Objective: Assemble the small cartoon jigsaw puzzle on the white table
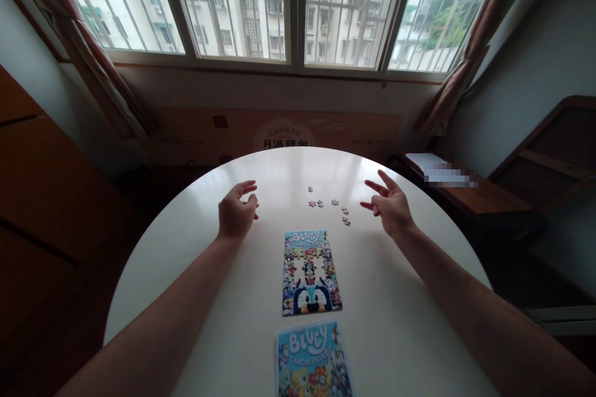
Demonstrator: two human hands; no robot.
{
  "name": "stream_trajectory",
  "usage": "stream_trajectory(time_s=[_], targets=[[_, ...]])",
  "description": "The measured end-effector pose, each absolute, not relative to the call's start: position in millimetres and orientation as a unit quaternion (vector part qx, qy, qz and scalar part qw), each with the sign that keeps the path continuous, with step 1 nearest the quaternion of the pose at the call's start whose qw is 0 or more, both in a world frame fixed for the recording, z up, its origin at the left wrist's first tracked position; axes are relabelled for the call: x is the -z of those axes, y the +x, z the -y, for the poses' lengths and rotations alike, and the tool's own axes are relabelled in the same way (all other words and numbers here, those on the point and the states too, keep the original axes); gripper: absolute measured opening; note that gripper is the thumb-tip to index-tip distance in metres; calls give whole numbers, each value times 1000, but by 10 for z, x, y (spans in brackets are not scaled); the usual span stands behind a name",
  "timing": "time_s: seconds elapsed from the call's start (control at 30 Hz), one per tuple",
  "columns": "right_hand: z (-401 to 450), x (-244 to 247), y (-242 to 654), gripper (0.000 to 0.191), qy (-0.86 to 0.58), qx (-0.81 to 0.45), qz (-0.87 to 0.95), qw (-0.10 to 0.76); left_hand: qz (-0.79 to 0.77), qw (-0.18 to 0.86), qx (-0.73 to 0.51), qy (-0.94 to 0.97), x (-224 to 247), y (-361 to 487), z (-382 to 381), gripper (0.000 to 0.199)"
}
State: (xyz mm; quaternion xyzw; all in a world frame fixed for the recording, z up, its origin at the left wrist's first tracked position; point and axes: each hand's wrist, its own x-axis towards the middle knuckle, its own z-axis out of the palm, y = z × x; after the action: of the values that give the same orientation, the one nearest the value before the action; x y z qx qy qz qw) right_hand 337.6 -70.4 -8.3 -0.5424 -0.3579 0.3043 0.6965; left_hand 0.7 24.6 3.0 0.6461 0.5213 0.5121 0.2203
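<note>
While my right grip (392,206) is released, most loose puzzle pieces (345,211) lie near it, leftward. My left grip (235,209), half-curled and vacant, is farther.

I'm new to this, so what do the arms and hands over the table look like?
Both are a person's: the left hand and right hand are ungloved, and the bare forearms show no sleeves, watches, bracelets or cables.

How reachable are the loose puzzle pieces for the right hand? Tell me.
Likely yes: the right hand is close beside the loose puzzle pieces, and nothing visible blocks the way.
</note>
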Motion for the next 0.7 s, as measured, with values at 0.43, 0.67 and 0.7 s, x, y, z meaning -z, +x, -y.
stream_trajectory(time_s=[0.43, 0.67, 0.7], targets=[[702, 149, 3191, 36, -625, -174, 490, 582, -527, 203, -508, 650, -35, 17, -247, 38], [510, -101, 3240, 31, -695, -138, 604, 366, -520, 191, -505, 662, -6, 41, -252, 37], [465, -122, 3252, 31, -702, -141, 612, 335, -517, 190, -505, 664, -1, 49, -258, 38]])
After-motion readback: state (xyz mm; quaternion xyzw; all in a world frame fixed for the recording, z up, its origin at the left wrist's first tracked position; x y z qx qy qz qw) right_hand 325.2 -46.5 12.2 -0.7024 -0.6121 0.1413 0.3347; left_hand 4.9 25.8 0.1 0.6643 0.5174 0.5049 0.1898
